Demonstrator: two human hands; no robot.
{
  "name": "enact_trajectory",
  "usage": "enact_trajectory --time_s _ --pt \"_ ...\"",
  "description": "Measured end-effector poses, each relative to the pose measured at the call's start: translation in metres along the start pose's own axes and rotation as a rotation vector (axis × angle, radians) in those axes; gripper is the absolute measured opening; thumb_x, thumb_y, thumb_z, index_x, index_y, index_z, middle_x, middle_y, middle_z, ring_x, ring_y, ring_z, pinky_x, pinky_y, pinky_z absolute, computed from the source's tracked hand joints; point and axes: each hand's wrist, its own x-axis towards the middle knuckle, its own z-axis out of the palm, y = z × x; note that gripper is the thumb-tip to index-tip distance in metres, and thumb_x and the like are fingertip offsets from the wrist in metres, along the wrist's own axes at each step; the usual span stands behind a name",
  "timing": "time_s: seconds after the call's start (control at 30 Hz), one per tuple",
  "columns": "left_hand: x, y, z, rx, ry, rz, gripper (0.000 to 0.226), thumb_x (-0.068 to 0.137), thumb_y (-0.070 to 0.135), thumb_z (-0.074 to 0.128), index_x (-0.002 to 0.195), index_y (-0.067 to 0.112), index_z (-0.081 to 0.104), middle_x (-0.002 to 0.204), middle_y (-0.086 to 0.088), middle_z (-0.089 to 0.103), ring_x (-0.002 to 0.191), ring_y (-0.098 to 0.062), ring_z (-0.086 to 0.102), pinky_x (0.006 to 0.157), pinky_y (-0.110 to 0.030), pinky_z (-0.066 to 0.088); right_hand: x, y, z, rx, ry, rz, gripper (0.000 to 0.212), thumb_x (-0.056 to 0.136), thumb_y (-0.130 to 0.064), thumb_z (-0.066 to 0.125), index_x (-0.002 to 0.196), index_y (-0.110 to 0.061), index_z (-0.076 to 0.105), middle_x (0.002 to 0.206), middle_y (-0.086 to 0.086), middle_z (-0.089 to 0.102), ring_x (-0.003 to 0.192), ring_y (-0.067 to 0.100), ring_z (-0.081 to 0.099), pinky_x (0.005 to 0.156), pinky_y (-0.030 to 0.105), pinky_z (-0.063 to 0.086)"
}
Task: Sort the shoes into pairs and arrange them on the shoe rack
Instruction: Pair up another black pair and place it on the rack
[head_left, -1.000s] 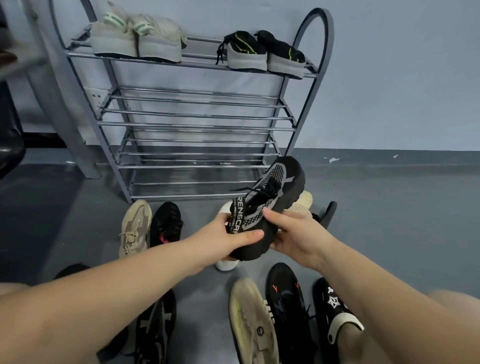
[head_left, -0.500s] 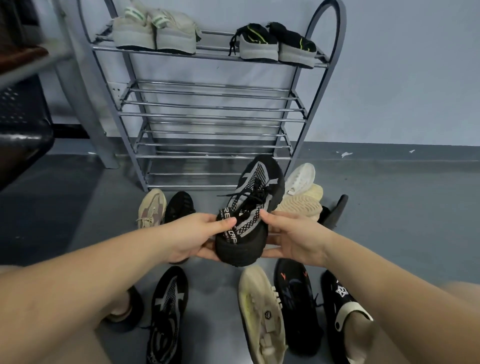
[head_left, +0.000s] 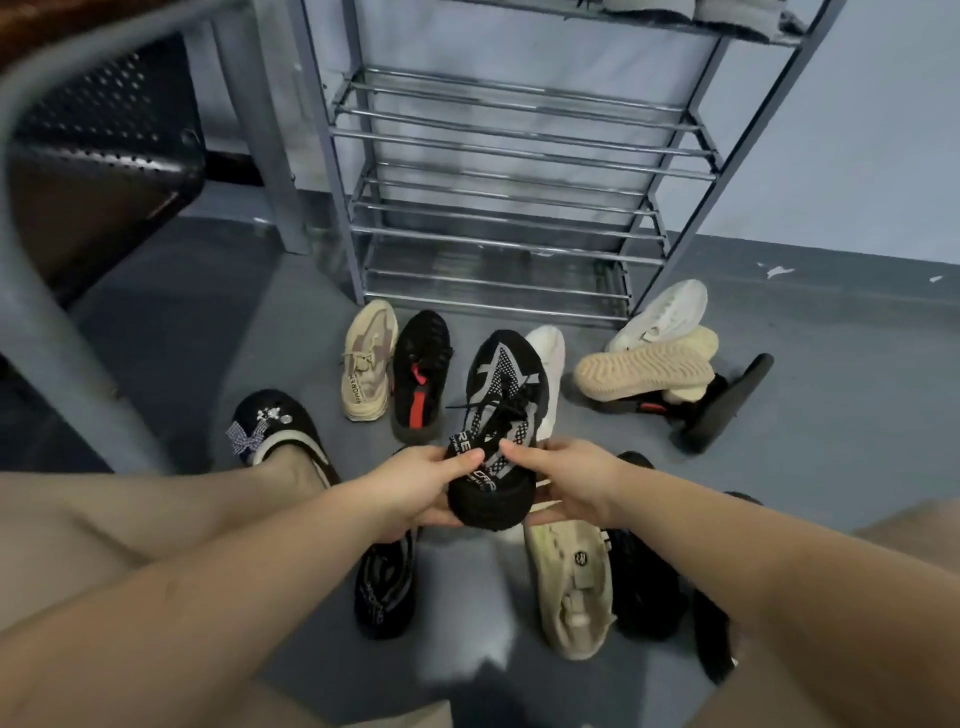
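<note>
Two hands grip one black sneaker (head_left: 501, 415) at heel end: left hand (head_left: 415, 486) and right hand (head_left: 563, 480) each with thumb on top, fingers under sole. Sneaker held above floor (head_left: 260, 322), toe toward shoe rack (head_left: 514, 208); black knit, grey-white mesh panels, black laces, white lettering on collar. Beyond on floor: beige sneaker (head_left: 366, 364) beside black-red sneaker (head_left: 421, 374). Rack's lower shelves bare.

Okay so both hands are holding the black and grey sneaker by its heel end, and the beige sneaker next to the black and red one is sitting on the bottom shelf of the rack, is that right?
Not quite. The head view shows the beige sneaker on the floor in front of the shoe rack, not on its bottom shelf. The rest holds: left hand and right hand hold the black and grey sneaker by its heel end, beside the black and red sneaker.
</note>
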Motion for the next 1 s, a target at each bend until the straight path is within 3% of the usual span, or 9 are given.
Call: enact_trajectory --time_s 0.17,0.23,0.3,0.43,0.53,0.63,0.73,0.83,1.0 --pt "-0.001 -0.03 -0.035 -0.039 0.103 -0.067 0.013 0.091 0.027 0.059 0.1 0.018 0.062 0.097 -0.002 0.07 0.087 -0.017 0.067 0.065 -0.028 0.057 0.031 0.036 0.05 0.232 0.041 0.023 0.031 0.089 -0.023 0.063 0.117 -0.012 0.056 0.097 0.002 0.069 0.086 0.015 0.065 0.067 0.033 0.058" --pt "0.004 -0.038 -0.047 -0.034 0.127 -0.092 0.018 0.089 0.03 0.062 0.102 0.018 0.064 0.1 -0.001 0.07 0.093 -0.017 0.066 0.075 -0.03 0.056 0.042 0.049 0.063 0.3 0.05 0.044 0.032 0.09 -0.026 0.062 0.118 -0.012 0.055 0.098 0.002 0.069 0.086 0.015 0.065 0.067 0.031 0.057" --pt "0.011 -0.044 -0.056 0.016 0.116 -0.124 0.032 0.086 0.036 0.064 0.111 0.017 0.064 0.109 -0.002 0.069 0.101 -0.018 0.064 0.089 -0.036 0.053 0.051 0.062 0.07 0.384 0.058 0.058 0.029 0.092 -0.026 0.06 0.117 -0.013 0.056 0.101 0.003 0.069 0.09 0.016 0.065 0.08 0.036 0.056" --pt "0.028 -0.057 -0.065 0.526 0.148 -0.06 0.062 0.082 0.053 0.061 0.134 0.02 0.049 0.132 0.001 0.055 0.118 -0.017 0.053 0.101 -0.027 0.041 0.059 0.092 0.067 0.491 0.09 0.11 0.032 0.092 -0.023 0.058 0.123 -0.013 0.056 0.112 0.007 0.068 0.101 0.022 0.064 0.093 0.044 0.052" --pt "0.042 -0.066 -0.08 0.918 0.154 -0.07 0.075 0.081 0.06 0.057 0.142 0.021 0.037 0.141 -0.006 0.047 0.126 -0.021 0.048 0.104 -0.031 0.04 0.059 0.111 0.053 0.45 0.164 0.15 0.034 0.092 -0.016 0.058 0.126 -0.013 0.054 0.102 0.004 0.069 0.093 0.019 0.065 0.07 0.036 0.056" --pt "0.053 -0.073 -0.098 1.066 0.138 -0.203 0.062 0.087 0.052 0.055 0.134 0.012 0.047 0.135 -0.008 0.053 0.12 -0.025 0.053 0.095 -0.03 0.041 0.061 0.124 0.043 0.362 0.247 0.196 0.027 0.093 -0.012 0.057 0.119 -0.017 0.054 0.09 -0.001 0.066 0.079 0.014 0.063 0.049 0.025 0.051" --pt "0.058 -0.094 -0.101 0.906 0.198 -0.312 0.056 0.09 0.045 0.055 0.128 0.004 0.051 0.128 -0.011 0.057 0.117 -0.029 0.054 0.093 -0.03 0.041 0.07 0.134 0.044 0.313 0.256 0.245 0.029 0.093 -0.014 0.058 0.121 -0.016 0.055 0.087 -0.002 0.066 0.076 0.014 0.062 0.046 0.024 0.05" --pt "0.072 -0.137 -0.098 0.539 0.318 -0.359 0.072 0.078 0.048 0.068 0.132 0.004 0.049 0.131 -0.011 0.056 0.118 -0.03 0.054 0.101 -0.034 0.044 0.077 0.141 0.05 0.267 0.215 0.29 0.031 0.093 -0.016 0.059 0.123 -0.016 0.055 0.091 0.0 0.066 0.078 0.014 0.062 0.058 0.03 0.051" --pt "0.085 -0.151 -0.094 0.092 0.454 -0.394 0.066 0.08 0.038 0.071 0.131 0.002 0.051 0.131 -0.013 0.057 0.12 -0.031 0.054 0.104 -0.036 0.042 0.092 0.143 0.053 0.277 0.181 0.285 0.037 0.093 -0.008 0.056 0.13 -0.01 0.052 0.118 0.012 0.063 0.077 0.014 0.061 0.055 0.027 0.051"
